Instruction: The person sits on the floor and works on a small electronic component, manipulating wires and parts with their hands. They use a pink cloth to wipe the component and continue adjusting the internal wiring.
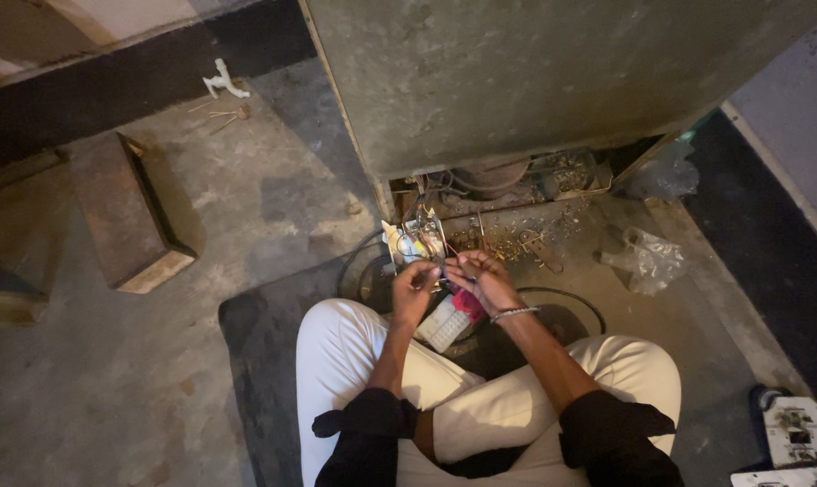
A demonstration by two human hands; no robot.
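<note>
Sitting cross-legged on a dark mat (255,361), the person works both hands close together just before the open base of a metal cabinet (535,81). Left hand (415,287) and right hand (482,278) each pinch thin wires (443,261) leading from a small white part (413,242). A white block (445,325) lies under the wrists. Plastic bags (647,257) lie to the right.

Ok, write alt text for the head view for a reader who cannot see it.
A person sits cross-legged on a concrete floor, the left hand and the right hand pinching thin wires at the open base of a large metal cabinet. A white and red device lies under the hands, and a wooden block sits to the left.
</note>
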